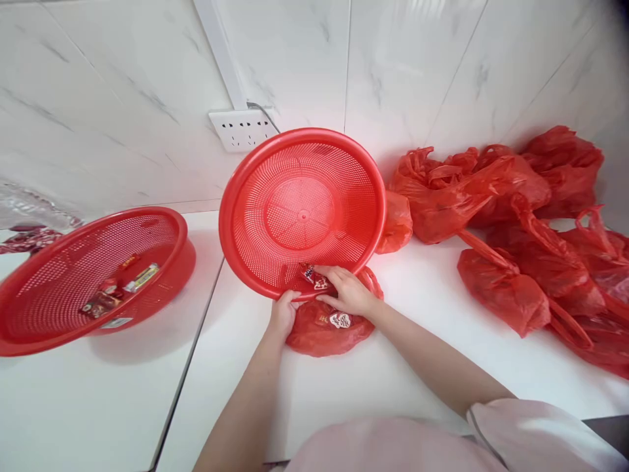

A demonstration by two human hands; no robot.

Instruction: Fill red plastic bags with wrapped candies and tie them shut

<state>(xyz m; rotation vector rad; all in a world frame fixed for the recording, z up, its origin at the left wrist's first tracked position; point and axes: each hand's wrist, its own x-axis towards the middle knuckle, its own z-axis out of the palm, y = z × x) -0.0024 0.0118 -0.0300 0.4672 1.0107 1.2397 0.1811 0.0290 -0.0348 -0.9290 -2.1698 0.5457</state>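
Note:
A red perforated plastic basket (302,164) is tilted toward me, its lower rim above a red plastic bag (317,337). My left hand (284,314) grips that rim at the lower left, thumb over the edge. Inside, at the low side, lie small wrapped snack packets (309,274). The fingers of my right hand (350,293) are curled over these packets, with the thumb by the rim. Through the bag's film shows a packet with white printing (341,320). The bag's mouth is partly hidden by the basket and my hands.
To the left, a second red basket (147,239) leans at an angle with a few wrapped snacks (103,301) in it. Several filled red bags (506,288) crowd the right side of the white table (407,367). A socket panel (240,130) is on the tiled wall behind.

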